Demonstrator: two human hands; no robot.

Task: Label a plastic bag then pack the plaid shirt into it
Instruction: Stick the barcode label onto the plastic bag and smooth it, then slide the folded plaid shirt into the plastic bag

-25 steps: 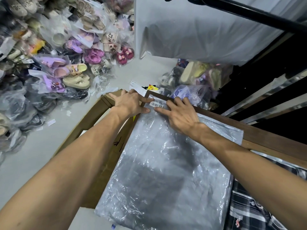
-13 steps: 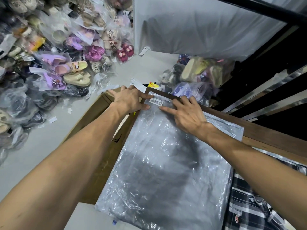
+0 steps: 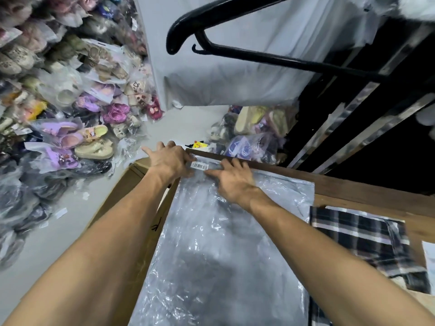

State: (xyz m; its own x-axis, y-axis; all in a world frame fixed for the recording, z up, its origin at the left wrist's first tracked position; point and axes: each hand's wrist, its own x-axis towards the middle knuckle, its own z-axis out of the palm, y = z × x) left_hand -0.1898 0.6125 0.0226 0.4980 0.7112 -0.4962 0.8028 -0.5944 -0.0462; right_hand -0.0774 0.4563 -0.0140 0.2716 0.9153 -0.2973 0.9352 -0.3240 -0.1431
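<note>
A clear plastic bag point(image 3: 219, 250) lies flat on the wooden table point(image 3: 367, 189), its top at the far edge. A white barcode label point(image 3: 200, 165) sits on the bag's far left corner. My left hand point(image 3: 169, 161) rests flat at that corner, thumb beside the label's left end. My right hand point(image 3: 233, 182) lies flat on the bag, fingertips touching the label's right end. The dark plaid shirt point(image 3: 367, 241) lies on the table to the right of the bag, partly under my right forearm.
A brown cardboard box point(image 3: 131, 191) stands against the table's left side. Bagged sandals and shoes point(image 3: 77, 137) pile up on the floor at left and behind the table. A black hanger point(image 3: 235, 50) and white cloth hang above.
The view tilted up, so the hanger and more of the plaid shirt show. Both hands stay pressed at the label on the bag's far corner.
</note>
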